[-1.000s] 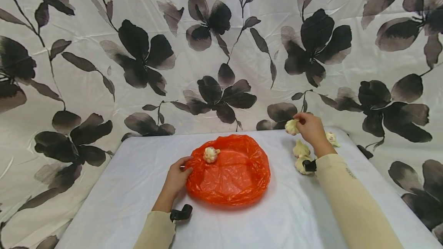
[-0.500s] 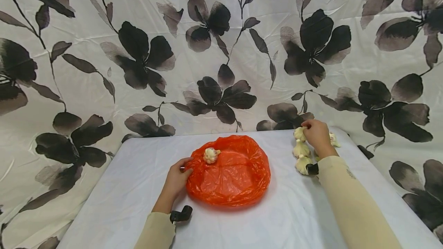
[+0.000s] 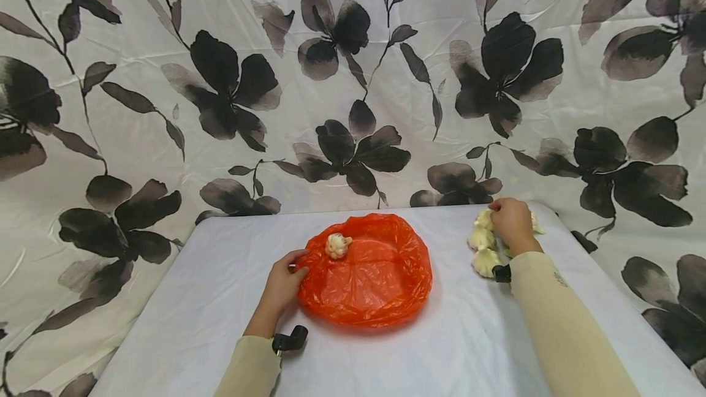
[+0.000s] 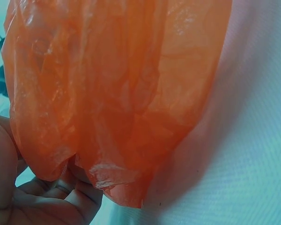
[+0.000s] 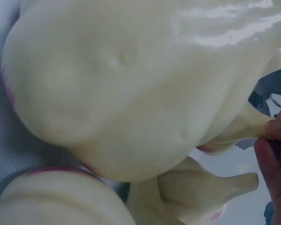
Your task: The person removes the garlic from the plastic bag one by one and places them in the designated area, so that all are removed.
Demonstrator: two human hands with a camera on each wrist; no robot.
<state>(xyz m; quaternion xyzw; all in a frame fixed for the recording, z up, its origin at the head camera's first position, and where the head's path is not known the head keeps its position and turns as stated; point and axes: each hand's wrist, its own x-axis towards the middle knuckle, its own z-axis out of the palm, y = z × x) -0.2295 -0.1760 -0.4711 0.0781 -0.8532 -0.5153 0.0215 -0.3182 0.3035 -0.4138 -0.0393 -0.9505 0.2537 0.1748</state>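
Note:
A red plastic bag [image 3: 366, 287] lies spread in a round shape on the table, its rim folded up. My left hand [image 3: 280, 290] holds its left edge; in the left wrist view the fingers [image 4: 82, 199] curl at the bag's thin film. One garlic bulb [image 3: 337, 245] sits inside, near the left rim. At the back right, my right hand [image 3: 514, 224] pinches the stem of another garlic bulb [image 3: 484, 220] between thumb and finger, as the right wrist view shows. That bulb is beside several others, including two pale bulbs [image 3: 482, 239] in front of it.
A white cloth [image 3: 242, 244] covers the table. Behind it hangs a pale curtain [image 3: 419, 97] with dark flowers. More garlic [image 3: 536, 223] shows partly behind the right hand. A black wrist camera [image 3: 290, 339] sits on the left wrist.
My right hand has brought its garlic bulb down and slightly right, from above the back edge to the row of bulbs. The left hand and the bag stay in place.

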